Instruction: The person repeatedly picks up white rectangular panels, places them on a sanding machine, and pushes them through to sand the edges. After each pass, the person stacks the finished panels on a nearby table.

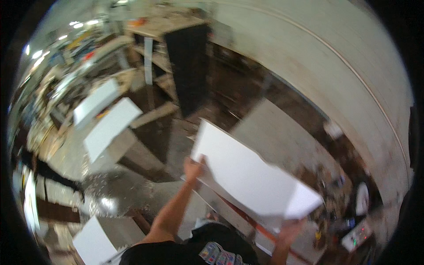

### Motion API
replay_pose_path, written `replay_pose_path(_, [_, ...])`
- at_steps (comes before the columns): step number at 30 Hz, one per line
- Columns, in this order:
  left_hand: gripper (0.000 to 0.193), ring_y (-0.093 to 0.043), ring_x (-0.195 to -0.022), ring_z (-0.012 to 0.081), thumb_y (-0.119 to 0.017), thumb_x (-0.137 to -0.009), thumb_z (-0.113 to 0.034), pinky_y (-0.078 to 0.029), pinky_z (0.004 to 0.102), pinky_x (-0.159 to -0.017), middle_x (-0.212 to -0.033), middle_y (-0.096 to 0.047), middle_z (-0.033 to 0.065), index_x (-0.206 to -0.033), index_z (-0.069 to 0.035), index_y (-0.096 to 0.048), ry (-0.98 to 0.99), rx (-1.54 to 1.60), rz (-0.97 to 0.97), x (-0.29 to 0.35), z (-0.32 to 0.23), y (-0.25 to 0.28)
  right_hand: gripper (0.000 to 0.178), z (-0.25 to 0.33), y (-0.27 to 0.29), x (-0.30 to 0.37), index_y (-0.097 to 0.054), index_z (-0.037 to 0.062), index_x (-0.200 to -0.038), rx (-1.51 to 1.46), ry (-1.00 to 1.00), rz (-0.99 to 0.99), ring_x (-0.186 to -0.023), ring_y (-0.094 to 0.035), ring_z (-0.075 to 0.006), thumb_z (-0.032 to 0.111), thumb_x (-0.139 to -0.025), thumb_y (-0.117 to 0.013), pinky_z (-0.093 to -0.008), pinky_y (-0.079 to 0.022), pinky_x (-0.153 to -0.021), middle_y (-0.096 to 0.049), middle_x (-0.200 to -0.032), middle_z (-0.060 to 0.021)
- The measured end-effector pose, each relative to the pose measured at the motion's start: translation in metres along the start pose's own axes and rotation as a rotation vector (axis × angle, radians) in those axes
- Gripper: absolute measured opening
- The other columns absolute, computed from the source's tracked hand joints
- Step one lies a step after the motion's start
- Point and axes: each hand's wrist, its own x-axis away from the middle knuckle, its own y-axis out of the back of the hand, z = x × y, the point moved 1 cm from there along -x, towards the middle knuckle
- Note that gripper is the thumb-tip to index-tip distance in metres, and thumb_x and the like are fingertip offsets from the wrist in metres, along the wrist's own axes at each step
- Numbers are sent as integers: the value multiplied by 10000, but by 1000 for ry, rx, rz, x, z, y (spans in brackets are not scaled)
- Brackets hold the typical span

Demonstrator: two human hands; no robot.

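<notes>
I hold a large white flat board tilted across the middle of the view. My left hand grips its left edge, thumb over the top face. My right hand holds the board from below at its lower right corner, partly hidden by the panel. Beneath the board lies another pale panel with an orange-red edge strip.
White boards rest on a bench at the left, and another white panel is at the lower left. A dark open shelf unit stands ahead. A long pale wall curves along the right. Clutter and a device with lit buttons sit lower right.
</notes>
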Motion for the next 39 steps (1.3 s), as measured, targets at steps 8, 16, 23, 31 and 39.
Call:
replay_pose_path(8, [919, -691, -932, 267, -708, -976, -810, -575, 479, -795, -1011, -712, 217, -1149, 87, -614, -218, 404, 151, 66, 9, -96, 489, 82, -51, 13, -621, 60, -1468, 505, 54, -59, -1369, -582, -307, 439, -1161, -589, -524, -449, -1207, -640, -1474, -162])
replay_pose_path(16, [796, -594, -987, 229, -621, -1077, -742, -522, 442, -891, -1056, -650, 130, -1182, 46, -586, -263, 486, 214, 94, 2, -101, 464, 144, -66, 29, -666, 48, -1425, 600, 93, -14, -1328, -604, -320, 418, -1158, -582, -514, -472, -1170, -662, -1430, -181])
replay_pose_path(23, [685, -592, -1075, 191, -570, -1149, -641, -501, 399, -937, -1152, -637, 41, -1326, 21, -571, -436, 607, 252, 142, -91, -60, 449, 184, -61, 40, -706, 37, -1387, 678, 124, -7, -1291, -624, -331, 400, -1156, -577, -506, -491, -1138, -682, -1391, -198])
replay_pose_path(31, [651, -700, -947, 456, -575, -1123, -595, -528, 537, -871, -981, -706, 295, -1083, 50, -655, -380, 327, 49, 164, -129, -31, 441, 226, -59, 63, -751, 25, -1344, 779, 169, -7, -1249, -646, -344, 380, -1154, -570, -497, -514, -1101, -704, -1347, -217])
replay_pose_path(39, [617, -692, -942, 526, -485, -1180, -520, -510, 575, -850, -927, -686, 323, -993, 57, -599, -363, 219, 45, 171, -136, -22, 438, 212, -96, 78, -807, 9, -1276, 1197, 512, 583, -1189, -691, -405, 369, -1167, -582, -529, -542, -1068, -745, -1297, -244])
